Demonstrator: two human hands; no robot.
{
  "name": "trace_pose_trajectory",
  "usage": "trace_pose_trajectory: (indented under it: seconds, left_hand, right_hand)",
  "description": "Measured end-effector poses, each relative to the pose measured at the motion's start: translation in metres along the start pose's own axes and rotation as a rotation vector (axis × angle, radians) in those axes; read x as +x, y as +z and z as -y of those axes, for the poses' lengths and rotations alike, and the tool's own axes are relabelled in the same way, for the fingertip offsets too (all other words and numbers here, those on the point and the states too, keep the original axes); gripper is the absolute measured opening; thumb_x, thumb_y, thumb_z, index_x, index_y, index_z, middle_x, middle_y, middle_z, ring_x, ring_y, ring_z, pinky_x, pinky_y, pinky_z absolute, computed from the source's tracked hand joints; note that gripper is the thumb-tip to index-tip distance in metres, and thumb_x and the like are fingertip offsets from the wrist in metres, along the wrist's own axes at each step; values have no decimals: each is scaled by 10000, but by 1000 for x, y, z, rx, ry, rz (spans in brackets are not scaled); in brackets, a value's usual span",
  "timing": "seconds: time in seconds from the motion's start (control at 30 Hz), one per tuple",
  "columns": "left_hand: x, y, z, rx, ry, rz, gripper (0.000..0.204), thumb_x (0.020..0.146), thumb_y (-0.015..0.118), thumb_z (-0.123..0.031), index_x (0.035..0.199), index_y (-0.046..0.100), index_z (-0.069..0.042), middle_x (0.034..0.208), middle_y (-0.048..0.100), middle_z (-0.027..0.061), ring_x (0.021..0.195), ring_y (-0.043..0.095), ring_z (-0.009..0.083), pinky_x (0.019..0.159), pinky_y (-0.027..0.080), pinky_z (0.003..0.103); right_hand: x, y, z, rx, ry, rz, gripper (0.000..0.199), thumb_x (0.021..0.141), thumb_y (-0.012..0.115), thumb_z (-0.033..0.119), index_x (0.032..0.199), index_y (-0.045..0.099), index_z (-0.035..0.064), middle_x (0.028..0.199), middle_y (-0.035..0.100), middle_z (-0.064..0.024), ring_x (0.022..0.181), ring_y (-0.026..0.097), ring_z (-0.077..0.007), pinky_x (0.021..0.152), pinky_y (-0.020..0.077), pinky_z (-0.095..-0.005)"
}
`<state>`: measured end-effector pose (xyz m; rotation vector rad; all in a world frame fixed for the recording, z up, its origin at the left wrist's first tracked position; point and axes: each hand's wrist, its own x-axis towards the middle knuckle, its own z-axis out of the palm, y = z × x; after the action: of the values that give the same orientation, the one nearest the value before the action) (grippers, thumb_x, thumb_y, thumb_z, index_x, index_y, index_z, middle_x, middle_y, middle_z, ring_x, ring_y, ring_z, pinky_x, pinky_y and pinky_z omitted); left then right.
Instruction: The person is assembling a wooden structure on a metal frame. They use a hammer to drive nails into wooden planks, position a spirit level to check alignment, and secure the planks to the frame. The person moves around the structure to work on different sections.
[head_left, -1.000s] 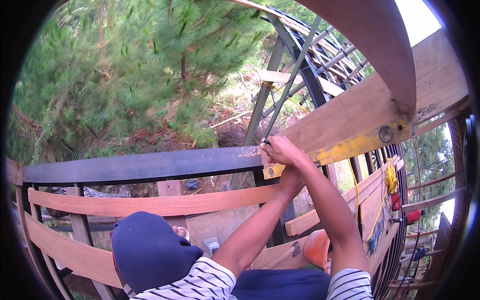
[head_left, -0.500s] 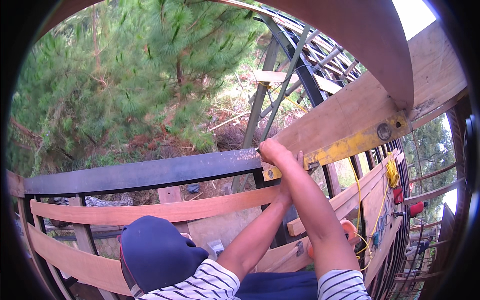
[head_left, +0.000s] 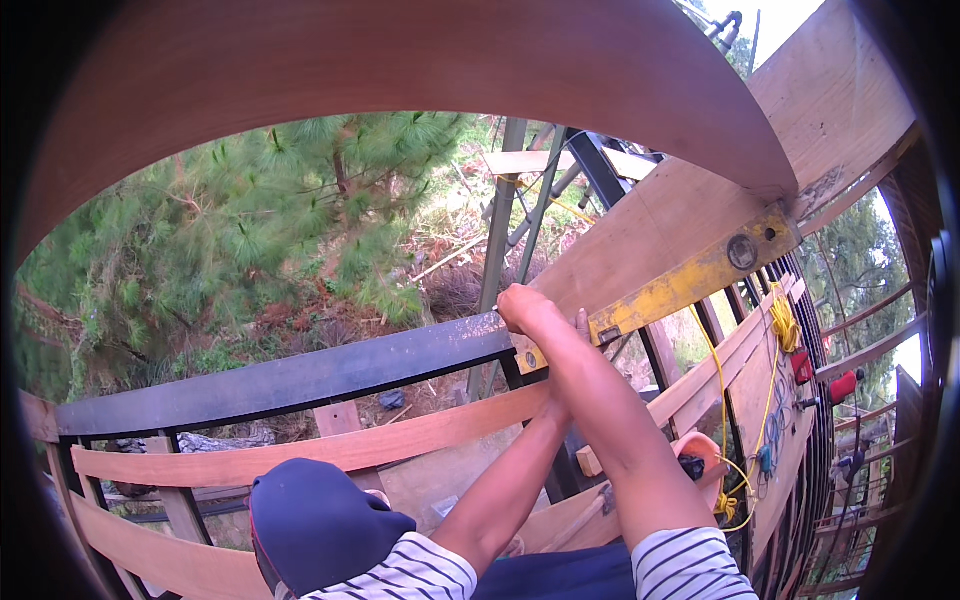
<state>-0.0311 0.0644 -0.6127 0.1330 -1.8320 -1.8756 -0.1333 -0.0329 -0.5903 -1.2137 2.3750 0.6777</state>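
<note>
Green pines (head_left: 240,235), dark beam (head_left: 290,370), yellow level (head_left: 675,285)

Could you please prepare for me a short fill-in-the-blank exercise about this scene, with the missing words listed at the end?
1. The person's left hand is mostly hidden behind the ____ forearm.
2. The right hand, at the end of the dark beam, is closed into a ____.
3. The spirit level along the lower edge of the wide wooden board is mostly ____ in colour.
4. The white sleeves have dark ____.

Missing words: right; fist; yellow; stripes.
</note>
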Motion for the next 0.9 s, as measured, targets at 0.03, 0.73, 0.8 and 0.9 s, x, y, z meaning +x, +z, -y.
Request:
trace_pose_trajectory:
  seconds: [0.03, 0.73, 0.8, 0.9]
  left_hand:
    - [-2, -7, 5, 18, -13, -9, 756, 973, 605, -197, 1594, 227, 13, 1504, 379, 287, 1391, 384, 446, 1191, 283, 499]
    - [-1, -7, -15, 347, 127, -88, 743, 863, 708, -120, 1508, 379, 48, 1385, 487, 270, 1226, 518, 452, 1069, 409, 518]
    - [8, -24, -4, 398, 107, -95, 734, 866, 695, -121, 1507, 381, 50, 1379, 487, 275, 1210, 527, 455, 1057, 419, 519]
    - [30, -43, 17, 509, 242, -183, 705, 848, 670, -97, 1487, 417, 56, 1320, 521, 296, 1084, 592, 486, 935, 506, 504]
  right_hand:
    - [7, 3, 8, 13, -3, 1, 202, 796, 677, 47, 965, 786, 24, 1039, 755, -190, 1007, 734, -335, 874, 595, -428]
    - [-8, 23, 30, 298, 92, -256, 149, 876, 683, 153, 921, 773, 43, 969, 757, -191, 942, 744, -346, 808, 599, -456]
    - [-34, -23, 51, 321, -88, -362, 160, 903, 662, 188, 927, 733, 47, 928, 729, -185, 926, 724, -356, 798, 589, -469]
    - [-111, -66, 79, 458, -535, -890, 189, 899, 633, 237, 910, 624, 49, 891, 645, -147, 895, 675, -362, 789, 554, -487]
